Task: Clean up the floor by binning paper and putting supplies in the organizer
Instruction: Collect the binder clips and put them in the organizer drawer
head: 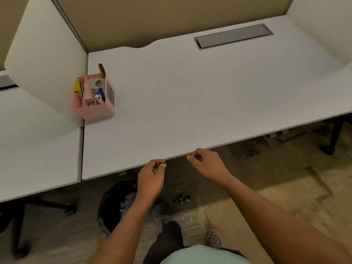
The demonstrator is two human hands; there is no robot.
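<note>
Organizer (95,100) stood on the white desk (190,96), far from both of my hands.

I saw the desk fill most of the view, with a grey cable hatch (233,36) set into its back edge. Under its front edge sat the black bin (112,204), crumpled paper (129,201) showing inside it. The pink organizer was at the desk's left rear, beside the divider, holding pens and a grey tape dispenser. My left hand (152,178) hung over the desk's front lip, fingers curled, thumb and forefinger pinching something too thin for me to identify. My right hand (207,164) was curled too; whether it held anything I could not tell. Small black binder clips (181,200) lay clustered on the floor.
</note>
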